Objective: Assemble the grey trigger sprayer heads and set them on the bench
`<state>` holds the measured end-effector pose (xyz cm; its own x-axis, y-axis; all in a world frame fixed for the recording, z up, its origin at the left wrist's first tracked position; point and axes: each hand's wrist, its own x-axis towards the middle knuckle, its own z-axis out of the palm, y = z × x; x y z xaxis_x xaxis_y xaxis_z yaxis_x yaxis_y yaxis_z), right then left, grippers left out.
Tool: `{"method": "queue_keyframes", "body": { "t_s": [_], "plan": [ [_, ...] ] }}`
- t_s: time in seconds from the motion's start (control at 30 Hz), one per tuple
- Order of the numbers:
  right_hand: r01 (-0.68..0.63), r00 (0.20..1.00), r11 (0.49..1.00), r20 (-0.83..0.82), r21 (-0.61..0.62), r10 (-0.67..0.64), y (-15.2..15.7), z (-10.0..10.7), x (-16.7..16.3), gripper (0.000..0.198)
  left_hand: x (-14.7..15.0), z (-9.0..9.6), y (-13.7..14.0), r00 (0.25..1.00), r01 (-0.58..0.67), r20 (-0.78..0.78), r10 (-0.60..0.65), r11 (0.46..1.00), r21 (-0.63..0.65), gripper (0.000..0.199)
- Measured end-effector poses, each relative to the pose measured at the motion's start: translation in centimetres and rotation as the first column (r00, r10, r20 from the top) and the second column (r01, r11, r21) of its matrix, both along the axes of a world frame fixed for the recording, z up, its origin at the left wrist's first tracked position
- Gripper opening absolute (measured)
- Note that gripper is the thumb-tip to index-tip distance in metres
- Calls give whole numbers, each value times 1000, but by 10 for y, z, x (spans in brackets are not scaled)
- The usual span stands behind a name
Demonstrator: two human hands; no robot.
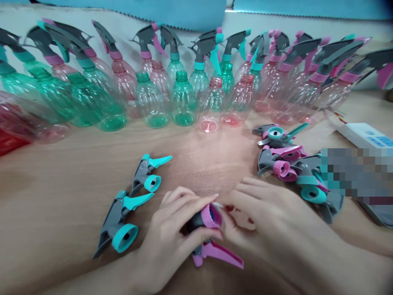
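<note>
Tabletop (61, 176), wood-grained, against a white wall (229, 19); blue cloth (172, 12) with a zigzag edge above. Landmark for all places: the held spray head (208, 217).

Item: held spray head, grey body, pink collar and pink trigger (222, 254); located in the left hand, collar mouth turned toward the right hand.

Hands: left hand (168, 233), thumb and fingers closed about the spray head at its collar. Right hand (260, 209), fingers bent, just beside the collar; blurred, whether it grips anything cannot be told.

Left of the held spray head: two turquoise-collared spray heads (112, 225), lying on their sides, one farther off than the other.

Right of it, past the right hand: a pile of spray heads (307, 172), pink and turquoise; beyond these, a white box (365, 135).

Well beyond it: green bottles (183, 102) and pink bottles (211, 106), upright, the rear ones largely fitted with spray tops (202, 45), several front ones open-necked.
</note>
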<state>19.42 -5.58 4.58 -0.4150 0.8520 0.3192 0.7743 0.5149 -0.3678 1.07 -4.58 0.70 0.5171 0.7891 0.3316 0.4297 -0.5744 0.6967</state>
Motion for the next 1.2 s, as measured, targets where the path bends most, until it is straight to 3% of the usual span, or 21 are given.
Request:
{"method": "queue_keyframes", "body": {
  "t_s": [0.07, 0.1, 0.2, 0.23, 0.3, 0.5, 0.67, 0.77, 0.87, 1.03, 1.2],
  "plan": [
    [0, 999, 995, -41, -97, -4, 8, 12, 8, 20, -1, 0, 0, 999, -36, 37, 39, 996, -76, 34],
    [-40, 997, 975, -78, -218, 24, 12, 18, 13, 18, -1, 0, 0, 997, -46, 54, 51, 994, -103, 35],
    [-213, 963, 799, -258, -562, 75, 22, 32, 22, 18, -2, -1, 0, 991, -46, 121, 63, 989, -143, 35],
    [-250, 950, 747, -307, -617, 64, 25, 34, 23, 17, -2, -2, 0, 987, -43, 149, 66, 988, -150, 34],
    [-271, 936, 708, -350, -652, 37, 28, 32, 22, 16, -2, -4, -1, 978, -32, 197, 63, 987, -156, 32],
    [-216, 937, 730, -348, -648, -32, 29, 18, 17, 13, -3, -4, -1, 974, 9, 226, 2, 999, -45, 31],
    [-233, 924, 741, -380, -630, -33, 27, 19, 15, 10, -2, -2, 0, 973, 6, 232, -3, 1000, -15, 26],
    [-238, 935, 801, -353, -550, 36, 24, 22, 15, 9, -2, -3, -1, 966, 5, 260, 5, 999, -40, 25],
    [-303, 938, 853, -293, -425, 188, 21, 23, 18, 15, -3, -4, -2, 965, -5, 261, 27, 996, -85, 26],
    [-349, 937, 889, -86, -297, 338, 15, 23, 23, 15, -5, -5, -3, 970, -6, 241, 35, 993, -119, 30],
    [-386, 920, 902, -6, -192, 393, 15, 26, 19, 41, -6, -5, -2, 975, -16, 221, 30, 998, -62, 28]
  ]
}}
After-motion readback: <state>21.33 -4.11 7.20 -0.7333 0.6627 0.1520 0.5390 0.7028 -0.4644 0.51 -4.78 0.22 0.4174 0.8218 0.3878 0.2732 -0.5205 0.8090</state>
